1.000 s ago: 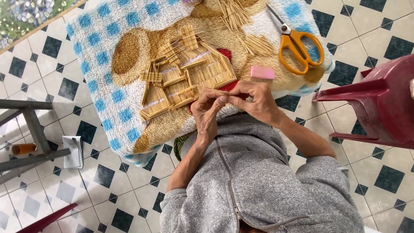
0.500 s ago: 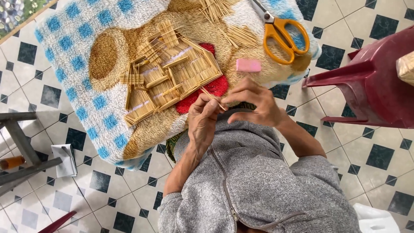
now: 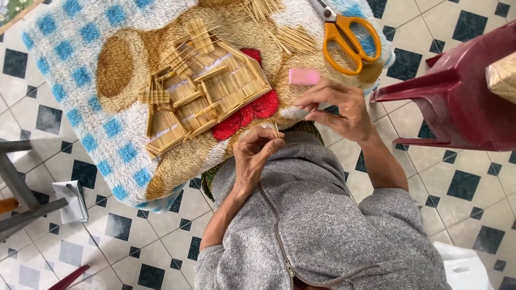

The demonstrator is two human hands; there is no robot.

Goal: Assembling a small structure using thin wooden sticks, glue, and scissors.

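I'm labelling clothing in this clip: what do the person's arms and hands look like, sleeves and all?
Both arms wear a grey knitted zip-front top, sleeves pushed up to the elbows. The left hand and right hand are bare: no gloves, rings, watch or bracelet show. Fingers look slender.

A stick model house lies at the frame's centre on a blanket. Scissors lie upper right, an eraser just below them. A plastic stool stands at the right edge.
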